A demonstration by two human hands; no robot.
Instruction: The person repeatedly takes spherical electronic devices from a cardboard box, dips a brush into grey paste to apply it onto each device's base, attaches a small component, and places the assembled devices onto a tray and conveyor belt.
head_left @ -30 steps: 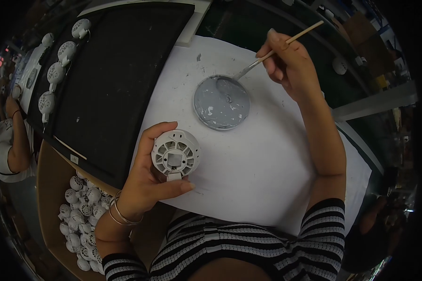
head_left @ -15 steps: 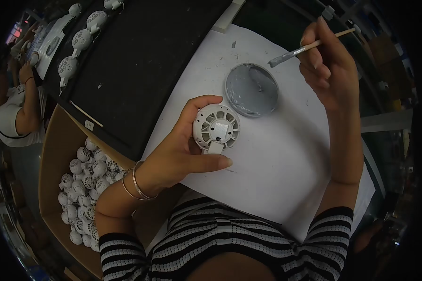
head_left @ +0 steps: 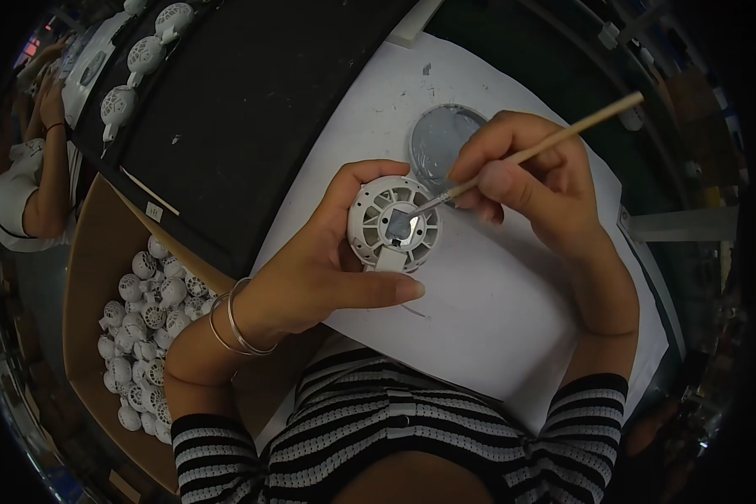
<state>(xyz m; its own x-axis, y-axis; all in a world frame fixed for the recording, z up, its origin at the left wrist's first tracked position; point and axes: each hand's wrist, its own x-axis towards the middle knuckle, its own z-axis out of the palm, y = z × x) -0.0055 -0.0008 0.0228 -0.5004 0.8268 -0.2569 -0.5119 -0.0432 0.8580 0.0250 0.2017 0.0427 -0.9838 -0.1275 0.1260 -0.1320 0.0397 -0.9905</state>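
A round white slotted part (head_left: pixel 366 227) is held between the thumb and fingers of my left hand (head_left: pixel 332 269), its open-ribbed face turned up. My right hand (head_left: pixel 536 172) grips a brush with a wooden handle (head_left: pixel 595 118). The brush tip rests at the square centre of the part, where a grey patch (head_left: pixel 400 225) shows. Behind my right fingers, a round lid-like dish of grey paste (head_left: pixel 441 139) lies on the white sheet (head_left: pixel 487 311), partly hidden by that hand.
To the left is a black board (head_left: pixel 252 92) with several white round parts (head_left: pixel 146 59) along its far edge and a thin stick (head_left: pixel 149 191). A cardboard box (head_left: pixel 88 277) of similar parts stands below. Another person's arm (head_left: pixel 52 176) is at the far left.
My right hand has brought the brush from the paste dish down and left onto the part. My left hand has moved right and up with the part. A grey patch now shows on its centre.
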